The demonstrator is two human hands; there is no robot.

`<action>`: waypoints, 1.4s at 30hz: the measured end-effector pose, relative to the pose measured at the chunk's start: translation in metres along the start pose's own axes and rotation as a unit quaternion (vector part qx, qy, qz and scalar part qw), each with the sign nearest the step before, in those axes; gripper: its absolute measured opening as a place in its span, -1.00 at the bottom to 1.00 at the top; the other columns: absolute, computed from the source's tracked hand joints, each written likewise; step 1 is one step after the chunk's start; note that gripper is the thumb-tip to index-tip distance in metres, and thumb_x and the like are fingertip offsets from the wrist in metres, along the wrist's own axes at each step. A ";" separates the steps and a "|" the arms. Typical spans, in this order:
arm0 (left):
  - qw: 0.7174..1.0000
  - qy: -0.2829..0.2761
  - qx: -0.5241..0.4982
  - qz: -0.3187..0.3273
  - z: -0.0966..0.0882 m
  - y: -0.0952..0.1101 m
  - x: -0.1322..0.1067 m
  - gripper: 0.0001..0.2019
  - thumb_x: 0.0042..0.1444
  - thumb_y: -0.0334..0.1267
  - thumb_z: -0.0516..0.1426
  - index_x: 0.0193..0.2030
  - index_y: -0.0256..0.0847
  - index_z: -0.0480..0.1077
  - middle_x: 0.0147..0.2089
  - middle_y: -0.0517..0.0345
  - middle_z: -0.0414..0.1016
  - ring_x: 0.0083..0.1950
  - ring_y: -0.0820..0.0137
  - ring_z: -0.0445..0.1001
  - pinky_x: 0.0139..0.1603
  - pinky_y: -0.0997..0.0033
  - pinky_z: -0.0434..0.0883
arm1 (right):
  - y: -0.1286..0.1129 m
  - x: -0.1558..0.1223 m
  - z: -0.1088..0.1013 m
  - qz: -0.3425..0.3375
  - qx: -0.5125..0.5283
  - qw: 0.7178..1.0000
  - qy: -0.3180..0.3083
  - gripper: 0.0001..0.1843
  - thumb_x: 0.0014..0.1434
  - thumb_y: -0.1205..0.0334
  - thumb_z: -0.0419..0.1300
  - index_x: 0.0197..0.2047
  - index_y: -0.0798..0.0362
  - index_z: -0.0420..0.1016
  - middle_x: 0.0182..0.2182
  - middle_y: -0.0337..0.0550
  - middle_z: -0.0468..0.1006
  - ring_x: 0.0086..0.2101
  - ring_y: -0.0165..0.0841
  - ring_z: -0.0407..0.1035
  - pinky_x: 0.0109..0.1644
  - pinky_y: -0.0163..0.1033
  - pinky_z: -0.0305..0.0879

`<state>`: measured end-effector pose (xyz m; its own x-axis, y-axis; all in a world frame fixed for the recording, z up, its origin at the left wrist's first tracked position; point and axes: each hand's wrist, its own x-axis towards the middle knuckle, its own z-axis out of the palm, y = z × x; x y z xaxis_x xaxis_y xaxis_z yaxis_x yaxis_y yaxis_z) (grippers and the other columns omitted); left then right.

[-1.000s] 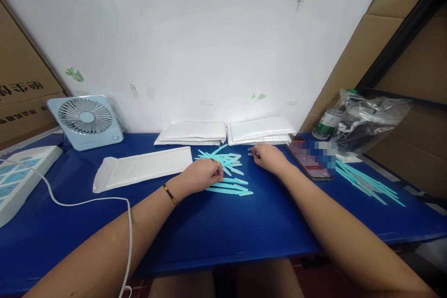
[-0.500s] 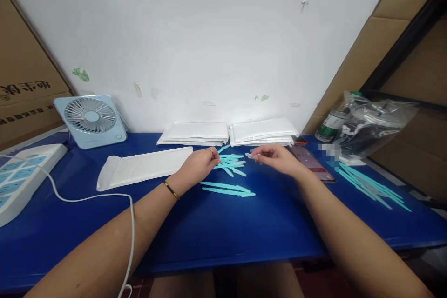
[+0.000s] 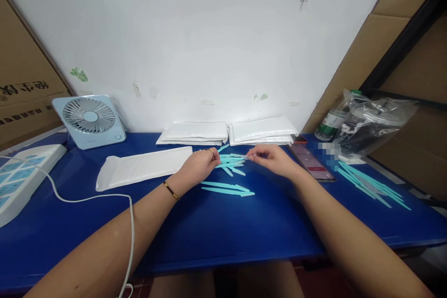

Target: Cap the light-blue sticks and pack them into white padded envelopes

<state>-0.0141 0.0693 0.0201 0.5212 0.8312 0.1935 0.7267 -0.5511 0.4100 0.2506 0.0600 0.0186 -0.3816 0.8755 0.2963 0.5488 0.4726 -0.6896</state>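
My left hand (image 3: 199, 165) is closed in a pinch on the handle end of a turquoise eyebrow razor (image 3: 228, 164), whose tip points right. Opposite it, my right hand (image 3: 270, 159) pinches a small clear plastic cap (image 3: 243, 157), which appears to be at the razor's blade end; whether it sits over the blade is too small to tell. Under and between the hands lies a loose pile of similar razors (image 3: 238, 172). Two more razors (image 3: 226, 191) lie side by side nearer to me.
White padded mailers (image 3: 195, 131) are stacked along the wall, and a flat white mailer (image 3: 139, 167) lies left. A phone (image 3: 310, 163), more razors (image 3: 372, 184), a bottle (image 3: 330, 125) and a plastic bag (image 3: 377, 121) stand right. Left are a fan (image 3: 91, 121), power strip (image 3: 26, 177) and white cable (image 3: 132, 223).
My right hand has moved slightly left, bringing the clear cap from a gap beside the razors to the razor's tip. My left hand has stayed almost still.
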 end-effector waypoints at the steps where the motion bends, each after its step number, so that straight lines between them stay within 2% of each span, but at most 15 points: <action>1: 1.000 0.000 -0.003 -0.003 0.000 0.000 0.000 -0.83 0.19 -0.17 -0.03 -0.31 -0.16 0.31 -0.39 0.18 0.45 -0.38 0.36 0.38 -0.43 0.41 0.17 | 0.001 0.000 -0.001 0.000 0.001 1.000 0.000 -0.74 0.12 0.09 0.15 -0.24 0.05 0.57 -0.31 -0.11 0.58 -0.33 -0.31 0.39 -0.30 -0.24 0.27; 12: 1.000 -0.009 0.008 0.010 0.004 0.004 -0.001 -0.83 0.20 -0.17 -0.03 -0.30 -0.16 0.32 -0.39 0.20 0.46 -0.39 0.37 0.39 -0.41 0.42 0.20 | -0.007 0.003 0.014 -0.011 -0.002 1.000 -0.025 -0.71 0.12 0.08 0.15 -0.21 0.06 0.57 -0.36 -0.14 0.56 -0.40 -0.37 0.38 -0.35 -0.30 0.27; 15: 0.999 0.004 0.035 0.013 0.007 -0.002 0.001 -0.83 0.20 -0.17 -0.02 -0.26 -0.16 0.35 -0.34 0.17 0.48 -0.31 0.33 0.42 -0.33 0.40 0.24 | 0.010 0.004 0.001 0.027 -0.073 0.996 0.050 -0.71 0.14 0.09 0.12 -0.19 0.04 0.56 -0.33 -0.14 0.58 -0.38 -0.34 0.41 -0.29 -0.27 0.29; 17: 0.998 0.023 0.046 0.033 0.007 -0.005 0.001 -0.82 0.17 -0.18 0.02 -0.21 -0.16 0.38 -0.22 0.13 0.49 -0.20 0.30 0.42 -0.24 0.38 0.27 | 0.025 0.004 -0.011 0.067 -0.149 0.980 0.116 -0.75 0.14 0.15 0.11 -0.21 0.06 0.56 -0.34 -0.13 0.59 -0.36 -0.31 0.42 -0.25 -0.25 0.29; 18: 0.998 0.026 0.045 0.047 0.006 -0.005 0.001 -0.82 0.16 -0.17 0.03 -0.19 -0.16 0.39 -0.17 0.12 0.48 -0.16 0.30 0.42 -0.21 0.38 0.27 | 0.032 0.004 -0.016 0.085 -0.184 0.971 0.124 -0.77 0.13 0.19 0.11 -0.23 0.06 0.56 -0.34 -0.13 0.58 -0.35 -0.31 0.42 -0.23 -0.24 0.28; 19: 0.997 0.016 0.040 0.064 0.005 -0.005 0.000 -0.81 0.15 -0.16 0.04 -0.18 -0.16 0.40 -0.14 0.13 0.47 -0.15 0.30 0.41 -0.20 0.38 0.27 | 0.039 0.005 -0.019 0.098 -0.214 0.965 0.119 -0.79 0.12 0.23 0.12 -0.24 0.07 0.56 -0.34 -0.12 0.58 -0.34 -0.31 0.41 -0.22 -0.25 0.27; 21: 0.994 -0.042 0.018 0.100 0.002 -0.002 -0.003 -0.80 0.13 -0.13 0.07 -0.19 -0.14 0.42 -0.16 0.16 0.47 -0.19 0.35 0.42 -0.24 0.42 0.27 | 0.047 0.007 -0.018 0.104 -0.265 0.955 0.084 -0.80 0.10 0.29 0.13 -0.22 0.07 0.55 -0.31 -0.10 0.56 -0.32 -0.31 0.40 -0.21 -0.26 0.26; 23: 0.985 -0.110 -0.001 0.130 0.001 0.002 -0.005 -0.80 0.09 -0.11 0.12 -0.20 -0.12 0.43 -0.21 0.19 0.48 -0.23 0.38 0.41 -0.30 0.47 0.26 | 0.050 0.011 -0.012 0.093 -0.312 0.944 0.048 -0.78 0.09 0.34 0.14 -0.20 0.07 0.54 -0.24 -0.07 0.53 -0.26 -0.29 0.39 -0.18 -0.28 0.25; 25: 0.980 -0.144 0.000 0.139 0.000 0.005 -0.007 -0.83 0.07 -0.14 0.14 -0.22 -0.12 0.44 -0.25 0.21 0.48 -0.27 0.41 0.41 -0.34 0.49 0.24 | 0.050 0.015 -0.006 0.091 -0.355 0.930 0.026 -0.79 0.09 0.35 0.12 -0.20 0.08 0.53 -0.21 -0.03 0.49 -0.22 -0.28 0.38 -0.16 -0.28 0.22; 28: 0.979 -0.146 0.030 0.136 0.002 0.007 -0.009 -0.90 0.08 -0.23 0.11 -0.33 -0.15 0.44 -0.34 0.22 0.49 -0.34 0.43 0.39 -0.36 0.48 0.21 | 0.047 0.017 0.000 0.111 -0.403 0.909 0.010 -0.84 0.13 0.30 0.09 -0.29 0.10 0.50 -0.26 -0.02 0.47 -0.27 -0.28 0.38 -0.22 -0.28 0.20; 32: 0.983 -0.121 0.034 0.133 0.002 0.009 -0.010 -0.89 0.08 -0.25 0.08 -0.40 -0.17 0.40 -0.39 0.20 0.47 -0.37 0.41 0.38 -0.33 0.45 0.22 | 0.043 0.014 0.002 0.107 -0.441 0.891 0.011 -0.83 0.14 0.26 0.05 -0.38 0.10 0.44 -0.31 -0.01 0.46 -0.32 -0.27 0.37 -0.33 -0.27 0.13; 34: 0.990 -0.103 -0.013 0.099 0.001 0.009 -0.009 -0.86 0.11 -0.20 0.06 -0.38 -0.17 0.38 -0.39 0.18 0.47 -0.37 0.40 0.39 -0.36 0.45 0.24 | 0.040 0.014 0.002 0.098 -0.434 0.895 0.018 -0.83 0.15 0.28 0.03 -0.39 0.10 0.42 -0.33 -0.01 0.48 -0.33 -0.28 0.37 -0.34 -0.28 0.11; 36: 0.989 -0.092 -0.099 0.051 0.001 0.007 -0.008 -0.82 0.14 -0.13 0.02 -0.32 -0.17 0.34 -0.37 0.18 0.48 -0.37 0.40 0.42 -0.39 0.47 0.26 | 0.037 0.013 0.002 0.089 -0.393 0.915 0.034 -0.83 0.17 0.28 0.01 -0.37 0.09 0.40 -0.39 -0.05 0.50 -0.37 -0.31 0.37 -0.35 -0.29 0.11; 39: 0.972 -0.085 -0.221 -0.010 0.002 0.000 -0.003 -0.79 0.15 -0.08 0.00 -0.27 -0.18 0.27 -0.37 0.17 0.50 -0.36 0.41 0.47 -0.37 0.47 0.33 | 0.036 0.013 0.002 0.086 -0.302 0.947 0.066 -0.81 0.20 0.27 -0.03 -0.35 0.07 0.38 -0.51 -0.16 0.49 -0.45 -0.36 0.35 -0.37 -0.32 0.11; 42: 0.965 -0.073 -0.249 -0.041 0.004 -0.006 0.001 -0.79 0.11 -0.08 0.04 -0.28 -0.19 0.25 -0.39 0.17 0.50 -0.38 0.40 0.50 -0.36 0.45 0.35 | 0.036 0.012 0.001 0.067 -0.259 0.961 0.066 -0.79 0.19 0.25 -0.01 -0.37 0.07 0.42 -0.53 -0.18 0.47 -0.47 -0.37 0.32 -0.37 -0.31 0.12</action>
<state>-0.0161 0.0734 0.0138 0.5550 0.8313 0.0308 0.4816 -0.3513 0.8029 0.2654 0.0871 -0.0038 -0.2028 0.9207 0.3334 0.8959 0.3119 -0.3163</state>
